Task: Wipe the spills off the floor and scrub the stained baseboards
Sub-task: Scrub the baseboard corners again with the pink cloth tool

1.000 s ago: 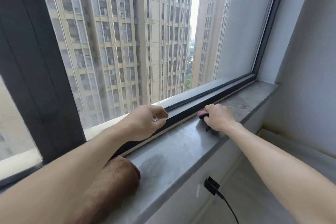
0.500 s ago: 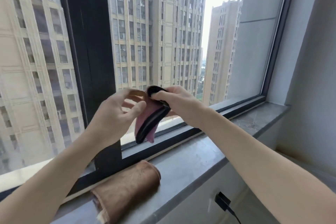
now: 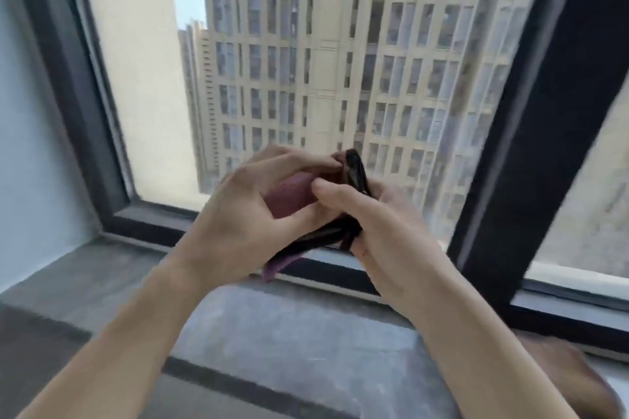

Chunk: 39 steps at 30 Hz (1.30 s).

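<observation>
Presently we note both hands, left (image 3: 238, 214) & right (image 3: 384, 231), gripping a pink pad w/ black edging (image 3: 292, 197) above the grey sill (image 3: 289, 326). Pad mostly hidden by fingers; brown cloth (image 3: 571, 381) blurred, cut off bottom right.

Dark-framed window (image 3: 531, 133) above grey stone sill (image 3: 306, 326), daylit towers (image 3: 340, 61) outside.
</observation>
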Available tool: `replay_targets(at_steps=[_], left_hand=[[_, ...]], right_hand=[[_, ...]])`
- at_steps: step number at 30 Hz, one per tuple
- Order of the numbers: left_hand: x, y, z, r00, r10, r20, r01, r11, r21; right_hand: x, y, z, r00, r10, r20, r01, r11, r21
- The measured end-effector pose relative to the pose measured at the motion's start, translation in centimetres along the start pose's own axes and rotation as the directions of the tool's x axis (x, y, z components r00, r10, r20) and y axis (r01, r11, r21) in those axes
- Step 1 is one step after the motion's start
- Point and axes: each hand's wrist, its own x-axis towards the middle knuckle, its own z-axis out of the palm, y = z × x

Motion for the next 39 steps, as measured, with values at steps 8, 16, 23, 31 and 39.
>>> replay_targets(at_steps=[8, 16, 23, 31, 39], left_hand=[[-14.8, -6.0, -7.7, 0.889, -0.407, -0.209, 0.408, 0.912, -0.039], [-27.9, -13.4, -10.1, 0.712, -0.700, -0.051, 0.652, 0.687, -0.321], [-37.8, -20.2, -9.9, 0.522, -0.843, -0.133, 0.636, 0.488, -0.597], [-45.5, -27.8, -8.0, 0.257, -0.951, -0.174, 0.783, 0.311, -0.540], [-49.1, -35.6, -3.4, 0.187, -0.981, 0.048, 0.915, 0.156, -0.373]], right_hand=[[0.3, 11.4, 9.8, 0.880, 0.195, 0.433, -0.283, 0.948, 0.148], [-1.5, 19.1, 16.5, 0.794, 0.248, 0.556, -0.258, 0.964, -0.062], [-2.1, 29.1, 21.4, 0.589, 0.546, 0.596, -0.428, 0.836, -0.343], [-3.8, 41.2, 24.3, 0.355, 0.777, 0.520, -0.371, 0.628, -0.684], [-8.0, 48.0, 20.8, 0.280, 0.853, 0.440, -0.659, 0.505, -0.557]])
